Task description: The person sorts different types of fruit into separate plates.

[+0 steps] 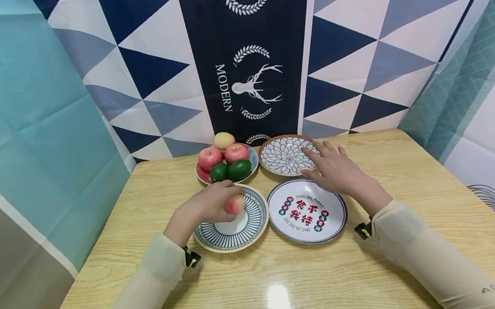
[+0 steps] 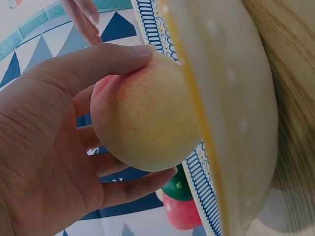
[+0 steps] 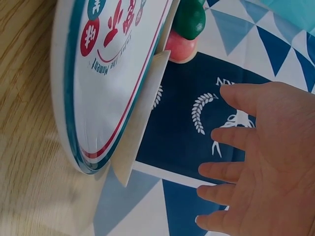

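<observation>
In the head view my left hand (image 1: 209, 203) holds a peach (image 1: 235, 204) over a yellow-rimmed plate (image 1: 261, 232) with blue stripes. The left wrist view shows the thumb and fingers curved round this peach (image 2: 147, 113), close to the plate's rim (image 2: 197, 98). Whether the fruit touches the plate, I cannot tell. My right hand (image 1: 336, 168) hovers with spread fingers near the white plate with red characters (image 1: 288, 227) and the brown-rimmed flower-patterned plate (image 1: 288, 155). Nothing lies in its grasp; in the right wrist view its fingers (image 3: 226, 172) are extended.
At the back left, a plate (image 1: 253, 159) carries two red apples (image 1: 236, 152), two dark green fruits (image 1: 239, 169) like avocados or limes, and a yellowish peach (image 1: 224, 141). Patterned cloth (image 1: 257, 74) hangs behind the wooden table (image 1: 242, 284); more cloth hangs at both sides.
</observation>
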`<state>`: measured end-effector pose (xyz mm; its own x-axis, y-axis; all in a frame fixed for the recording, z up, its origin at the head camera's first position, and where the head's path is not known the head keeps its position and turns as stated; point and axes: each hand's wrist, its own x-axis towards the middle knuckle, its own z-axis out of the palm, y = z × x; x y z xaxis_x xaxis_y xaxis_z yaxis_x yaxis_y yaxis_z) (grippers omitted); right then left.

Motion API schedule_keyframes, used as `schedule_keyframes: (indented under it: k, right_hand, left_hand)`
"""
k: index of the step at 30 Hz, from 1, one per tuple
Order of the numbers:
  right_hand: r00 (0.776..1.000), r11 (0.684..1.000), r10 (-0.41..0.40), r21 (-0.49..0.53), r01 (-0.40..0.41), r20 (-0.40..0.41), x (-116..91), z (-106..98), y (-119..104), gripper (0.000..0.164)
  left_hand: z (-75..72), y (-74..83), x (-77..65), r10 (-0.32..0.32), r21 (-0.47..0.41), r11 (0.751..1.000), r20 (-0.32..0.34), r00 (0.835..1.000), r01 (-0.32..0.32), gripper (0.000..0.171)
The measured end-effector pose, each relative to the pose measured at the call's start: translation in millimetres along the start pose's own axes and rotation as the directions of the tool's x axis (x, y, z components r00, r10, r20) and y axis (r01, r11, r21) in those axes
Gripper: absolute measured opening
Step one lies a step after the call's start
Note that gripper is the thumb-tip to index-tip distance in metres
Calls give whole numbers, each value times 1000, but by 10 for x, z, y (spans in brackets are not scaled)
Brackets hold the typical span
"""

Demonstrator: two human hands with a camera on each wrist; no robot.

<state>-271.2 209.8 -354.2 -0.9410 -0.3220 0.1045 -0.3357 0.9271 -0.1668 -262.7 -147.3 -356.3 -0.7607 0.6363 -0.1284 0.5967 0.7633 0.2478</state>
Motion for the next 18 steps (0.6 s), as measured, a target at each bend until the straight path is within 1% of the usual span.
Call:
schedule_keyframes:
  k: [6,18]
  right_hand:
    - [1000,1000,11,5,-11,1,-11,-2,-15,73]
    - [1000,1000,-12,-13,12,-4,-7,-2,-7,73]
  left_hand:
    - [8,-1,-18,-1,13,1000,6,1000,1,67]
    - [19,-17,-48,12,17,1000,-16,1000,-11,68]
